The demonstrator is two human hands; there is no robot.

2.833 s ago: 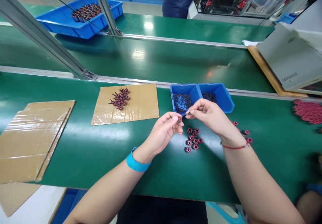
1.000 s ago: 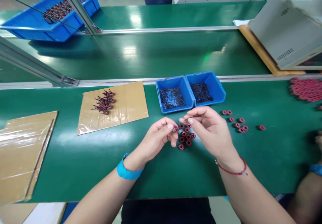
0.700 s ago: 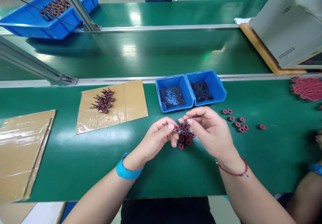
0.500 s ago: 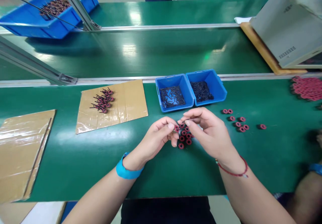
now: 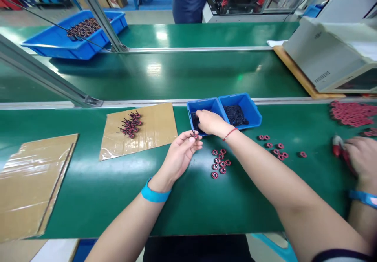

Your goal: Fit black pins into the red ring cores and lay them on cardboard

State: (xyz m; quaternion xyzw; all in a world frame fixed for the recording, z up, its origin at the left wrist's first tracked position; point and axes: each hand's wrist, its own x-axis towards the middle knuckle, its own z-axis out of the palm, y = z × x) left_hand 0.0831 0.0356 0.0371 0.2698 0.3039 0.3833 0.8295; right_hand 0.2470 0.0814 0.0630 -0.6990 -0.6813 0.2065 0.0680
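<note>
Left hand (image 5: 183,151) pinches a red-and-black ring coil (image 5: 195,136) in front of the left blue bin (image 5: 203,101), right hand (image 5: 212,123) curls inside it, any hold hidden, loose coils (image 5: 222,161) nearer the wearer

Blue wristband (image 5: 154,194), thin red bracelet (image 5: 229,134)

Left hand (image 5: 180,151) raised, palm turned inward, thumb and fingers pinched. Left forearm (image 5: 126,220) slanting up from lower left. Right hand (image 5: 211,122) farther forward, palm down, fingertips hidden; right arm (image 5: 265,171) extended diagonally.
</note>
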